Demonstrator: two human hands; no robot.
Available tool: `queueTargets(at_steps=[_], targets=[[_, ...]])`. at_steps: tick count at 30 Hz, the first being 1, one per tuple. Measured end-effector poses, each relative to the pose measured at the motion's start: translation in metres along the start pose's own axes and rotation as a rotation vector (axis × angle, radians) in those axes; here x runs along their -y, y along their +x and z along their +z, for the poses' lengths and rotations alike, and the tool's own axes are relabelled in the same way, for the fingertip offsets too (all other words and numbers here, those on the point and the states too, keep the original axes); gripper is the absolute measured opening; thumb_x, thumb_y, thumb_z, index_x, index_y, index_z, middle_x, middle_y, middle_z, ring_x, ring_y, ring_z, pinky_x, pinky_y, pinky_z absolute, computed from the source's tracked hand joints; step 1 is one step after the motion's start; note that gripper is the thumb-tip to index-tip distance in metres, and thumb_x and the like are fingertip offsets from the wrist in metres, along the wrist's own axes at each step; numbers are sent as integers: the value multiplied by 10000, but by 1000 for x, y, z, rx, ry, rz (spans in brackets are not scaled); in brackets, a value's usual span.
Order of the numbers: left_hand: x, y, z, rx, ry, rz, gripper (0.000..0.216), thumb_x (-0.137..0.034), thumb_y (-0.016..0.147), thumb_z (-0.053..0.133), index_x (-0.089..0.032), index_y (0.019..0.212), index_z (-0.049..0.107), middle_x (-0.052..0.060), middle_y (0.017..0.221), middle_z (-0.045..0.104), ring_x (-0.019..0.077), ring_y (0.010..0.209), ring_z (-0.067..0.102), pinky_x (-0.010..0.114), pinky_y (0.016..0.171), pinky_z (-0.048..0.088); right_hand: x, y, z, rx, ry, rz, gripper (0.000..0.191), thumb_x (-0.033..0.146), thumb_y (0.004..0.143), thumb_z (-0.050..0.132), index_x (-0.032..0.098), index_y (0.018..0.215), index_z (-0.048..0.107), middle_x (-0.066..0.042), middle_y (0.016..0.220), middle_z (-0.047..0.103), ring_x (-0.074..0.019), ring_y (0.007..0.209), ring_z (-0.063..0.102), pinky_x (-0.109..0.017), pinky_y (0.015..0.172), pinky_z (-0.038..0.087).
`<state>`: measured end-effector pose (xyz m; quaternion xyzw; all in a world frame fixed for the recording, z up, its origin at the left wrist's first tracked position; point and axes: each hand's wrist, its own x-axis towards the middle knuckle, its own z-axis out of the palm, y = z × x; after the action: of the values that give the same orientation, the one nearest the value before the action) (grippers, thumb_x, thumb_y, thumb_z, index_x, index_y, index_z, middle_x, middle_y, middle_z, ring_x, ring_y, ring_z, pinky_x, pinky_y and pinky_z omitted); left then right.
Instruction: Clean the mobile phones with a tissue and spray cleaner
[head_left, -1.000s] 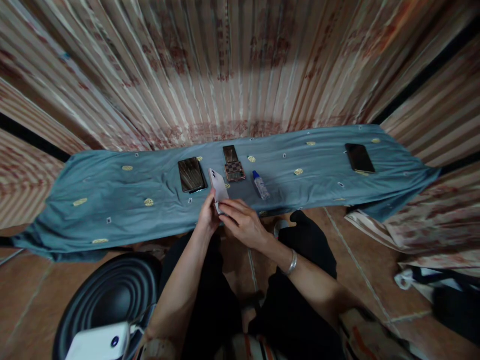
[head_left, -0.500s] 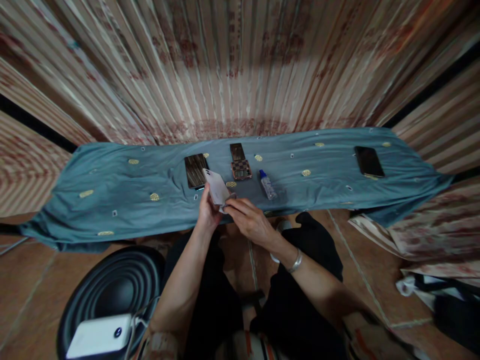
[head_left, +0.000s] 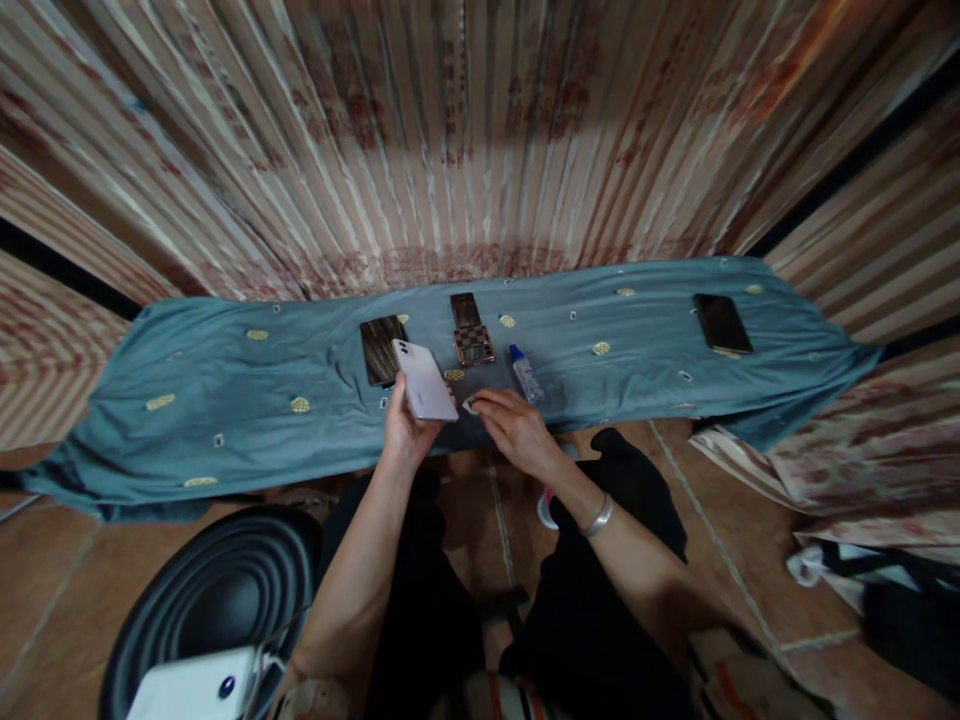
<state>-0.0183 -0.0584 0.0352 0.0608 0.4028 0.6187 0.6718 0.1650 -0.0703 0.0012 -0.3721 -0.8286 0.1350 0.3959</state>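
Note:
My left hand (head_left: 407, 428) is closed around a pale lilac smartphone (head_left: 426, 382), its back with the camera lenses turned up toward me. Just right of the phone, my right hand (head_left: 516, 428) pinches a small whitish cloth (head_left: 470, 404), mostly hidden by the fingers. Beyond the hands lie a dark tablet-like device (head_left: 380, 345), partly covered by the phone, and an unfolded flip phone (head_left: 473, 343) with a checkered lower half. A clear bottle with a blue cap (head_left: 526, 374) rests on its side close to my right fingers.
A teal patterned cloth (head_left: 225, 380) covers the long narrow table. Another dark smartphone (head_left: 722, 323) lies at the right. Below left, a white power bank (head_left: 199, 685) with a cable sits on a round black ribbed stool (head_left: 225, 590). Striped curtains (head_left: 480, 130) hang behind.
My right hand has drawn away from the phone to the right with the cloth, leaving a gap. The phone has tilted to show more of its back. The view has shifted slightly.

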Motion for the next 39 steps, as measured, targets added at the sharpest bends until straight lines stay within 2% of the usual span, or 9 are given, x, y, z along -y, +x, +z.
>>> queueTargets(at_steps=[3, 5, 8, 12, 19, 27, 32, 39], targets=[[8, 0, 0, 24, 49, -24, 345, -473, 936, 582, -150, 968, 698, 54, 755, 743, 176, 660, 706, 312, 744, 595, -7, 4, -4, -122, 131, 144, 269, 200, 981, 546, 243, 1140, 758, -83, 1203, 752, -220, 1111, 704, -412, 1013, 568], [15, 0, 2, 35, 68, -41, 280, -424, 903, 638, -156, 950, 702, 38, 744, 742, 176, 676, 714, 305, 763, 593, -4, 7, -3, -154, 188, 183, 275, 223, 980, 552, 247, 1163, 756, -82, 1206, 758, -224, 1135, 705, -412, 1022, 563], [23, 1, 3, 55, 72, -53, 234, -367, 850, 703, -157, 951, 712, 16, 740, 745, 162, 667, 707, 278, 739, 583, 8, 8, 3, -116, 200, 136, 345, 196, 995, 504, 259, 1257, 720, -78, 1259, 740, -212, 1171, 686, -404, 1042, 551], [27, -1, 4, 48, 55, -65, 186, -309, 847, 694, -140, 919, 721, 15, 774, 760, 125, 645, 689, 225, 676, 550, 21, 7, 14, -60, 126, 30, 400, 146, 1002, 453, 247, 1307, 691, -85, 1301, 714, -204, 1181, 659, -386, 1034, 559], [29, -13, 5, 23, 103, -115, 120, -219, 884, 624, -152, 913, 720, 7, 733, 750, 122, 599, 673, 226, 660, 556, 4, 9, 21, -77, 39, 103, 402, 114, 979, 465, 194, 1302, 690, -130, 1317, 695, -237, 1172, 653, -426, 1044, 561], [34, -22, -1, 104, 249, -220, 156, -302, 864, 681, -153, 904, 702, 50, 702, 737, 221, 696, 743, 349, 771, 621, -26, 27, 19, -182, 43, 252, 386, 109, 935, 504, 207, 1237, 726, -108, 1297, 711, -238, 1193, 661, -442, 1085, 530], [38, -21, -7, 174, 294, -258, 230, -364, 850, 710, -143, 918, 704, 72, 724, 745, 223, 666, 740, 348, 719, 625, -37, 33, 13, -224, 81, 251, 399, 134, 933, 499, 233, 1247, 725, -95, 1303, 711, -227, 1216, 650, -461, 1099, 513], [40, -23, -3, 198, 285, -263, 193, -325, 853, 713, -145, 923, 710, 55, 723, 739, 173, 596, 695, 307, 671, 611, -37, 34, 8, -229, 102, 214, 395, 145, 936, 495, 234, 1243, 727, -87, 1323, 705, -221, 1203, 657, -459, 1094, 515]])
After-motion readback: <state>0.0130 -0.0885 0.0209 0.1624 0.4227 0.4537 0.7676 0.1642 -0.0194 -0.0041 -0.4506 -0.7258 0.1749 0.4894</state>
